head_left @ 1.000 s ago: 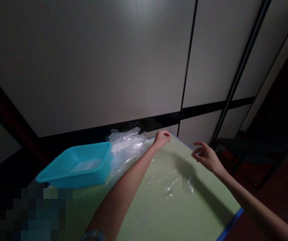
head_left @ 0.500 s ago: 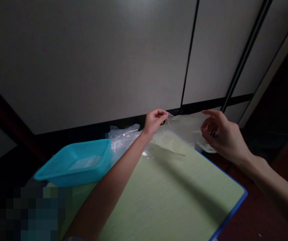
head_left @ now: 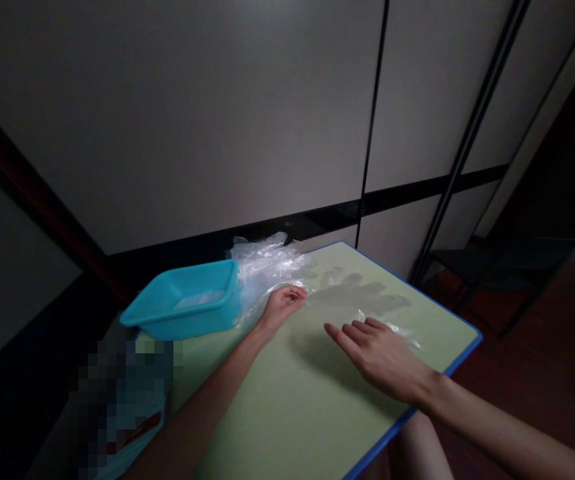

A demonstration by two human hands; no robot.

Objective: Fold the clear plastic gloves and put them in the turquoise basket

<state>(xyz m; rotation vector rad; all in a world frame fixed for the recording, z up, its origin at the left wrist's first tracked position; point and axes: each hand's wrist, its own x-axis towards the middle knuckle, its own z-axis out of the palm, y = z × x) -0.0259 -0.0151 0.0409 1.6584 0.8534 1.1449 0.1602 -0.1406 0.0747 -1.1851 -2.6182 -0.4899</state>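
Note:
A clear disposable plastic glove [head_left: 352,297] is spread over the table, its fingers pointing right. At its left end, my left hand [head_left: 281,308] pinches the glove's edge between thumb and fingers. My right hand [head_left: 375,350] is palm down over the near side of the glove, fingers stretched forward; whether it touches the film I cannot tell. Crumpled clear plastic gloves [head_left: 270,263] form a pile just beyond my left hand.
A turquoise plastic basket [head_left: 187,325] stands at the table's left, with something pale inside. The light green table [head_left: 267,400] has a blue edge. Grey cabinet doors [head_left: 217,120] rise behind it. A dark chair [head_left: 502,273] stands at the right.
Both hands have come down and nearer, bringing the glove from the table's far corner to lie on the tabletop. My right hand has turned palm down and its fingers have straightened.

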